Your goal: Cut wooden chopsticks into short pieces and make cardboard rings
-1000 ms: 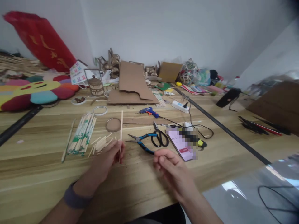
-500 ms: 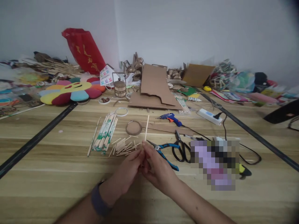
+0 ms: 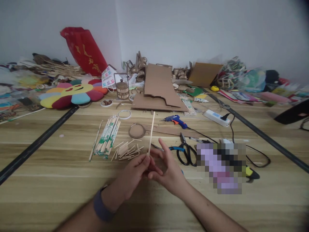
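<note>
A thin wooden stick point(image 3: 152, 132) stands upright from my left hand point(image 3: 135, 172), pinched near its lower end between thumb and fingers. My right hand point(image 3: 170, 172) is beside it, thumb and fingers spread apart, its fingertips close to the left hand. Behind my right hand lie blue-handled pliers point(image 3: 177, 148), mostly covered by it. Just beyond my left hand is a loose pile of short cut sticks point(image 3: 125, 150). Farther off lies a round cardboard disc with a ribbed rim point(image 3: 137, 131).
Paper-wrapped chopsticks point(image 3: 108, 135) lie left of the pile. Black scissors point(image 3: 184, 153), a blue glue gun point(image 3: 175, 121) with its cord and a white power strip point(image 3: 216, 118) are on the right. Cardboard sheets point(image 3: 159, 83), a small lidded basket point(image 3: 122, 89) and a flower cushion point(image 3: 72, 93) stand behind.
My right hand has let go of the stick and opened its fingers, moving slightly right. My left hand keeps the stick, more of which now shows. The pliers are more covered.
</note>
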`<state>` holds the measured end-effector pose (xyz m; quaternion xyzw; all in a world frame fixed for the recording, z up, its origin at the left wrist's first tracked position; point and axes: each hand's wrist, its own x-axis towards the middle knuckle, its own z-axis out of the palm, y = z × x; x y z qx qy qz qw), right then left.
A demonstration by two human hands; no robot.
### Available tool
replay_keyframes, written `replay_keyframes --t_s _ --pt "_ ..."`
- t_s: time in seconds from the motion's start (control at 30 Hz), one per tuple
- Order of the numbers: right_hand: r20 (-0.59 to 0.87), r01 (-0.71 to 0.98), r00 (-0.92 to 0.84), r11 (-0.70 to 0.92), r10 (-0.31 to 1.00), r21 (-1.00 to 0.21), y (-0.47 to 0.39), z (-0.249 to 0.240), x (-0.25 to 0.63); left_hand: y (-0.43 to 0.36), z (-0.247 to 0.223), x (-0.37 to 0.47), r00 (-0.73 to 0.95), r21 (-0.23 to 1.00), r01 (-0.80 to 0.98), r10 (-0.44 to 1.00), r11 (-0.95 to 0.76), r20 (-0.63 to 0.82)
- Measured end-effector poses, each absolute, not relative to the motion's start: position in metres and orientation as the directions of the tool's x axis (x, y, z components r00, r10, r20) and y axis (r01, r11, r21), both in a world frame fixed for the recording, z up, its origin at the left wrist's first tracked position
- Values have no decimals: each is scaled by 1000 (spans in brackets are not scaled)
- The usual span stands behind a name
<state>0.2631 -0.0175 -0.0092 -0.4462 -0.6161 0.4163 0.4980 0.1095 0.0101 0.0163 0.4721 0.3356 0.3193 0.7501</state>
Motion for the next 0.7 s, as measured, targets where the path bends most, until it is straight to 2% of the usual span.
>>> replay_keyframes --t_s 0.03,0.1,0.2,0.3,0.43,0.53,0.7 --pt "179 -11 -115 179 977 -984 -18 -8 261 11 17 108 556 952 -127 814 280 -165" --pt "101 -283 -139 58 985 -957 -18 -5 258 11 17 107 549 991 -35 831 128 -88" --pt "42 -481 -103 -13 994 -877 -16 1 255 10 14 107 591 997 73 805 21 -60" --pt "-2 -456 -38 -19 999 -890 -15 8 258 8 10 110 624 992 122 775 32 -102" --pt "11 -385 7 13 1000 -923 -16 13 261 7 10 111 661 990 131 740 52 -126" --pt "29 -371 20 34 999 -928 -19 10 259 9 11 109 623 992 120 776 32 -100" --pt "105 -152 63 114 992 -982 -18 4 261 13 9 106 589 990 140 803 2 -84"
